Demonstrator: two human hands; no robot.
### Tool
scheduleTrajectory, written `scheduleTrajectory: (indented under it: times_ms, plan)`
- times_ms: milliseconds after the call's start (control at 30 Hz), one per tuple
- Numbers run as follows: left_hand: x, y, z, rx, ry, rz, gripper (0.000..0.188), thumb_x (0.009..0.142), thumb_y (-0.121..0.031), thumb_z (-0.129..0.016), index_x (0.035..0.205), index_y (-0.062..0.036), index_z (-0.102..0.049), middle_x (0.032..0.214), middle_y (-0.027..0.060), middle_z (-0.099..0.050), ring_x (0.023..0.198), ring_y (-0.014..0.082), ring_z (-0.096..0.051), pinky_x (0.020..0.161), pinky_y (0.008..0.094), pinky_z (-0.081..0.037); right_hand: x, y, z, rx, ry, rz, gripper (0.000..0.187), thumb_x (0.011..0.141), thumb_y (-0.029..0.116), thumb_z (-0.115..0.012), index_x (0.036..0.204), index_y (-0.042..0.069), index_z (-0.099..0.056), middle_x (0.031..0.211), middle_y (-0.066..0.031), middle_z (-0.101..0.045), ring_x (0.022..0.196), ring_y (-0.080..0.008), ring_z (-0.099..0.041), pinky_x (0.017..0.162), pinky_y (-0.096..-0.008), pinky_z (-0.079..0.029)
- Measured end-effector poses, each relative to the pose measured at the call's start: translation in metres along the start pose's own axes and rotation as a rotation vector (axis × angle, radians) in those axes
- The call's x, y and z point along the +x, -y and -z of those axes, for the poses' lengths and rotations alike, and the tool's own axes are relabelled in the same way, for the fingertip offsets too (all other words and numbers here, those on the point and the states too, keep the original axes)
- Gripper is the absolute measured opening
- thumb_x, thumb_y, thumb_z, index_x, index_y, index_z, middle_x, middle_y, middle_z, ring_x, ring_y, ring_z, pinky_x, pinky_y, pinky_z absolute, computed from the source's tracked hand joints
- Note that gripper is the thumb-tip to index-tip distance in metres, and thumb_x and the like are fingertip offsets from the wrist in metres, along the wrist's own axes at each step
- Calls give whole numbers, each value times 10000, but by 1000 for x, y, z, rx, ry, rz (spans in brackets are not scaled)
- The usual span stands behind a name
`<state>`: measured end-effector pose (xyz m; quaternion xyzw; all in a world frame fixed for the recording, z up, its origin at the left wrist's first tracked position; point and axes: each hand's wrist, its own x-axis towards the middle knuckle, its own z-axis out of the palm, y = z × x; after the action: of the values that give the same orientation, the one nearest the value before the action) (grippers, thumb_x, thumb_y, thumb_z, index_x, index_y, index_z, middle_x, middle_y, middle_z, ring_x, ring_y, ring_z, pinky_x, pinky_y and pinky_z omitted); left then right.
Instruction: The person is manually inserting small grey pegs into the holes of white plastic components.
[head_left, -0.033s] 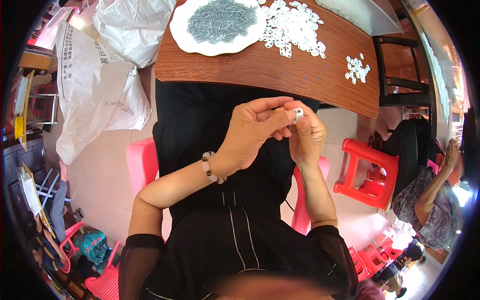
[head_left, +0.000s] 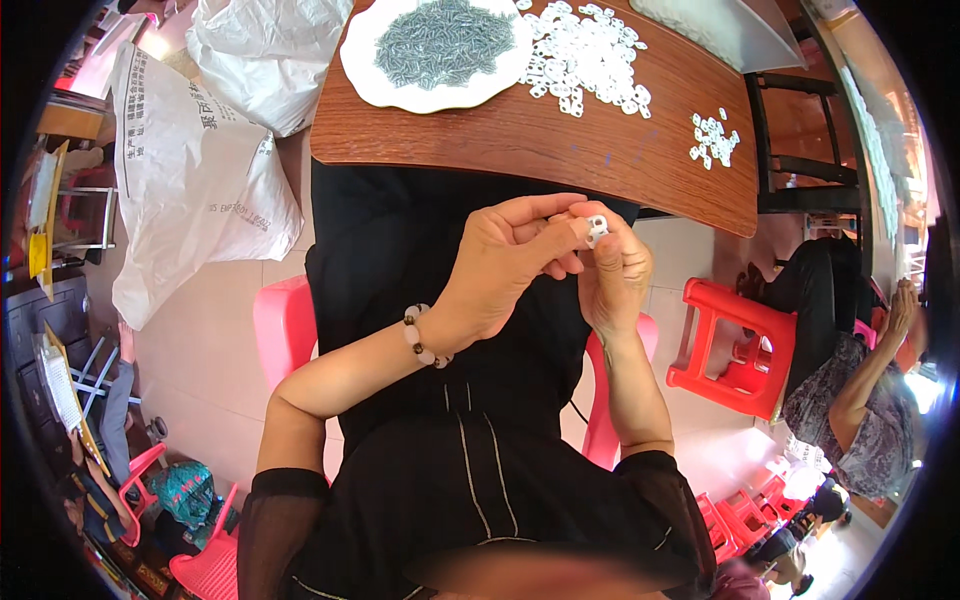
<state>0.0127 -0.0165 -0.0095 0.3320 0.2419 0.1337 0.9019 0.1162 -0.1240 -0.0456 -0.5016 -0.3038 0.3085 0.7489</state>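
Note:
In front of my chest, just off the near edge of the table, both hands meet at a small white plastic piece with holes [head_left: 597, 231]. My right hand [head_left: 618, 275] pinches that piece between thumb and fingers. My left hand [head_left: 510, 250] is closed, thumb against fingers, its tips touching the left side of the piece; whatever it pinches is hidden. Ahead on the table, a white scalloped plate [head_left: 365, 80] bears a heap of small grey metal screws [head_left: 440, 42]. Beside it is a large pile of similar white pieces [head_left: 580, 55], with a smaller group [head_left: 713, 138] farther right.
The brown wooden table [head_left: 450, 135] ends just beyond my hands. White woven sacks [head_left: 200, 180] stand at the left. A red plastic stool [head_left: 735, 345] is at the right, near a seated person [head_left: 850, 410]. A pale container [head_left: 720, 30] sits at the table's far right.
The white piece has turned very slightly between my fingers, showing its holes more plainly. Both hands stay in place.

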Motion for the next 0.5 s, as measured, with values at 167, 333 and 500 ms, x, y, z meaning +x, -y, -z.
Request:
scheduleTrajectory:
  times_ms: [167, 333, 500]
  plan:
    - [-1, 0, -1, 48, 25, -56, 310, 888, -170, -656, 1148, -10, -609, 893, 43, -675, 694, 75, -596, 625, 202, -473, 3, 4, 3, 12, 28, -12, 487, 942, 363, -557, 1186, -59, -552, 1050, -142, -644, 949, -183, -612, 864, -308, -455]
    - [-2, 1, 3, 107, 11, -68, 283, 900, -194, -644, 1112, -19, -580, 875, 53, -674, 686, 73, -589, 622, 204, -468, 3, 3, 9, -154, 44, 84, 483, 927, 403, -570, 1073, -52, -640, 1064, -115, -641, 957, -156, -502, 841, -284, -425]
    - [-4, 0, 11, 128, -9, -83, 247, 904, -214, -642, 1061, -24, -621, 865, 47, -672, 675, 67, -580, 619, 198, -463, 13, 8, 8, -396, 82, 235, 491, 923, 436, -555, 1054, -25, -661, 1105, -132, -647, 1045, -200, -454, 882, -314, -400]
